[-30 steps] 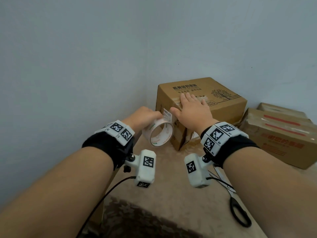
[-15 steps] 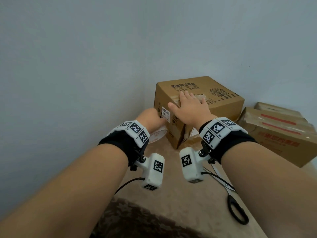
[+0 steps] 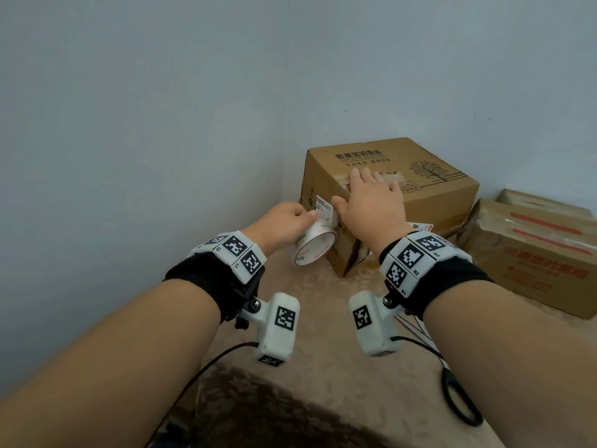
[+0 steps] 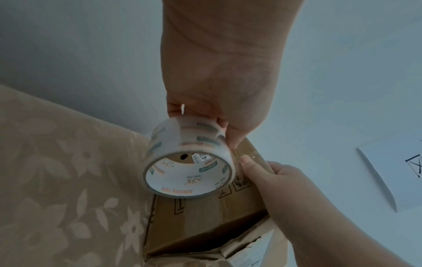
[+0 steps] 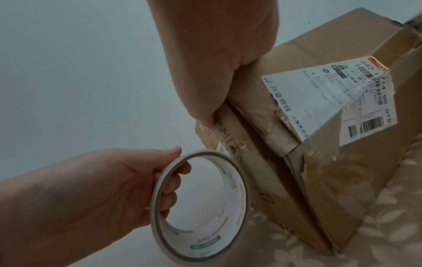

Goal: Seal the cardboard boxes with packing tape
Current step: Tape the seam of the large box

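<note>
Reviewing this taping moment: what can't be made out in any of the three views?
- Top seam of the cardboard box: head view, covered by the right hand.
- Scissors: head view, blades behind the right forearm.
- Tape roll free end: no view shows it clearly.
- Shipping label: right wrist view, print too blurred.

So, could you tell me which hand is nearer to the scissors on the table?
Right. The right hand rests on the box, on the scissors' side; the left hand holds the tape roll farther left.
</note>
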Motion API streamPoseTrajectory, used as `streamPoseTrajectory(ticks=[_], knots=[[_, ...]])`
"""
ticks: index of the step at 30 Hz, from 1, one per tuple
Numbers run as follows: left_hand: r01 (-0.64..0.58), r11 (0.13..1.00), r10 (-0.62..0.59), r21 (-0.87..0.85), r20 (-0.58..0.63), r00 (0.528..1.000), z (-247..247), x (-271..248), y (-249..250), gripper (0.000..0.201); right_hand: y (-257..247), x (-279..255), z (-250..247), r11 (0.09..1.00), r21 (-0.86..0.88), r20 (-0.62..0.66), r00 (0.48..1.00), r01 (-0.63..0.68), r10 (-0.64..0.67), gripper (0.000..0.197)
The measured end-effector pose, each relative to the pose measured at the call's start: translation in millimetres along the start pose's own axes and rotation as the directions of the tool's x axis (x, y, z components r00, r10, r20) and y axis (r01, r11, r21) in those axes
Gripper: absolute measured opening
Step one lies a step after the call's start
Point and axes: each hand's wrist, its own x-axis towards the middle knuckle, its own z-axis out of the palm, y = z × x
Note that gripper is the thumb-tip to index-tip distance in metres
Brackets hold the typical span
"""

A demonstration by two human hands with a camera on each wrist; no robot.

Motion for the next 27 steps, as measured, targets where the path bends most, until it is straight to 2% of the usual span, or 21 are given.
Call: streamPoseTrajectory(ticks=[2,5,7,9,12,14,16,18,21,24,25,27], knots=[[0.007,0.999,-0.008,-0.046,-0.004,1.000,-2,-1,-2,0.017,1,-2,0,1.000,0.010,0.001,1.000,0.010,-0.010,0.065],[-0.015,0.998,0.014,-0.062,-0.020,1.000,-5,-3,0,0.030,2,-3,-1,1.000,0.006,0.008,1.000,0.018,-0.018,0.064],[-0.041,0.999,0.041,0.014,-0.032,0.999,-4,-4,5,0.027,4,0,-3,0.999,0.029,0.033,0.999,0.025,-0.026,0.064],[-0.049,0.998,0.052,0.045,-0.058,0.997,-1,-7,8,0.017,9,1,-7,0.993,0.107,0.064,0.996,0.056,-0.063,0.064],[-0.033,0.999,0.037,0.038,-0.109,0.993,7,-10,9,0.011,20,-9,-18,0.939,0.328,0.012,0.994,0.099,-0.109,0.060],[-0.017,1.000,0.020,0.021,-0.136,0.991,10,-13,10,0.016,30,-21,-24,0.889,0.445,-0.057,0.994,0.110,-0.094,0.056],[-0.001,1.000,0.003,0.011,-0.134,0.991,13,-17,12,0.028,42,-35,-26,0.885,0.450,-0.124,0.990,0.122,-0.074,0.050],[0.018,1.000,-0.018,0.000,-0.092,0.996,17,-24,15,0.043,57,-51,-26,0.899,0.428,-0.129,0.991,0.094,-0.043,0.036],[0.016,1.000,-0.016,0.005,-0.037,0.999,25,-33,20,0.068,79,-80,-23,0.923,0.382,0.060,0.998,-0.054,0.034,0.013],[-0.019,0.998,0.023,0.066,-0.055,0.998,38,-41,24,0.077,97,-108,-14,0.961,0.234,0.230,0.969,-0.146,0.092,0.012],[-0.027,0.995,0.034,0.092,-0.078,0.996,41,-43,25,0.075,101,-118,-12,0.969,0.173,0.322,0.940,-0.174,0.111,0.013],[-0.046,0.990,0.064,0.136,-0.135,0.989,47,-46,25,0.067,109,-134,-4,0.977,0.031,0.535,0.829,-0.211,0.162,0.020]])
